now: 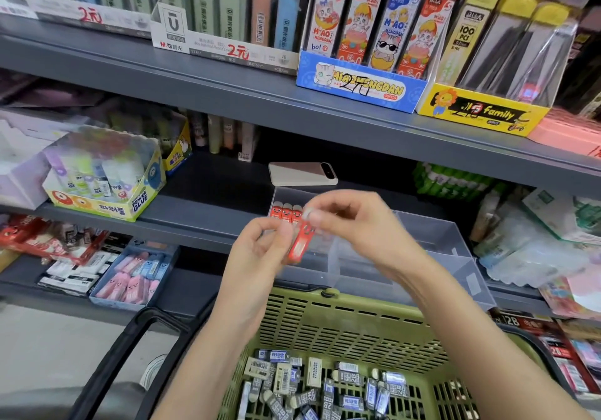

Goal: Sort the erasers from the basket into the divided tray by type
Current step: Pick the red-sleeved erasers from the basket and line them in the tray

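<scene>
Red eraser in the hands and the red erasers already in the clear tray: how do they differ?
1. The held red eraser is in the air, pinched between the left hand and the right hand; the tray red erasers stand in the back left compartment of the divided tray.
2. The held red eraser is tilted; the tray red erasers are upright, side by side.
3. One against three.
Both look like the same red type.
</scene>
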Tool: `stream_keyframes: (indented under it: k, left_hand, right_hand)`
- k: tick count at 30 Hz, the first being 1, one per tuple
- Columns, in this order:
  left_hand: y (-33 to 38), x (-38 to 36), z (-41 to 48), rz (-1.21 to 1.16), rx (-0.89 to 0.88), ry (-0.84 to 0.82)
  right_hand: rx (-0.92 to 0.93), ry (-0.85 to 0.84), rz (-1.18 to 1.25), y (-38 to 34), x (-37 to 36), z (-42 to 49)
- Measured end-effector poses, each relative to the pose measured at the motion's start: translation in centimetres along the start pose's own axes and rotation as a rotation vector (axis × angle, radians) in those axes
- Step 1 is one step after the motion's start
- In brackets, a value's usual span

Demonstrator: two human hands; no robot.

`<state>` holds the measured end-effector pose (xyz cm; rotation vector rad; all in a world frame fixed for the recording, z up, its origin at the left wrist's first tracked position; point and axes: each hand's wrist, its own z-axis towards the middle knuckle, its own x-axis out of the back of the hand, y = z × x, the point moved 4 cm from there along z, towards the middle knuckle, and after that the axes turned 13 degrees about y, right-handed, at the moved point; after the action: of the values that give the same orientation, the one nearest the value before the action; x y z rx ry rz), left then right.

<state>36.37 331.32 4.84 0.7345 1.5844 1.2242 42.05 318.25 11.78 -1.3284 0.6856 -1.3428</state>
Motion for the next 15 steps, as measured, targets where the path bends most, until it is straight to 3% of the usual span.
stream_keyframes:
  k: [3, 5, 9, 15]
  left_hand:
    - [0.8, -0.1, 1.3, 0.609, -0.442, 0.041]
    - [0.6, -0.9, 2.4, 0.947, -0.710, -0.015]
    - [-1.2, -2.5, 4.7, 1.309, -0.762, -0.291]
    - [-2.0, -3.4, 6.8, 1.452, -0.709, -0.490]
  right_hand:
    - [-0.014, 0.333, -0.138, 2.0, 3.6, 2.6]
    - [-0.050, 0.422, -0.250, 3.4, 4.5, 4.0]
    - [-0.097, 0.406, -0.373, 5.7, 3.3, 5.5]
    - [0.016, 0.275, -0.805, 6.4, 2.5, 6.3]
